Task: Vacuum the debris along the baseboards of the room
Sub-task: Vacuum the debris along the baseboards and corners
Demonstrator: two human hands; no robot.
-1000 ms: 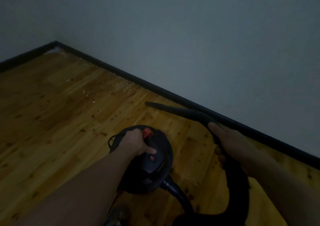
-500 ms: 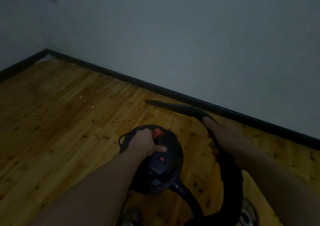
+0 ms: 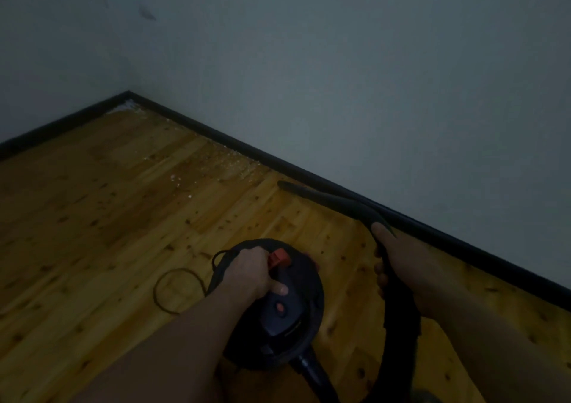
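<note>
the nozzle has swung in toward the baseboard and now lies just beside it, its tip nearer the debris than a second ago. a loop of cord has come into view on the floor left of the vacuum, which the left hand has carried a little toward the room's corner.

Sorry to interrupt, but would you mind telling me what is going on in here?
A person is vacuuming along the baseboard of a wood floor. The left hand holds the top of a small black canister vacuum, and the right hand holds the hose wand, whose nozzle points along the wall. Pale debris lies ahead of the nozzle tip, with more in the corner, not yet picked up. A loop of cord lies on the floor beside the vacuum.
</note>
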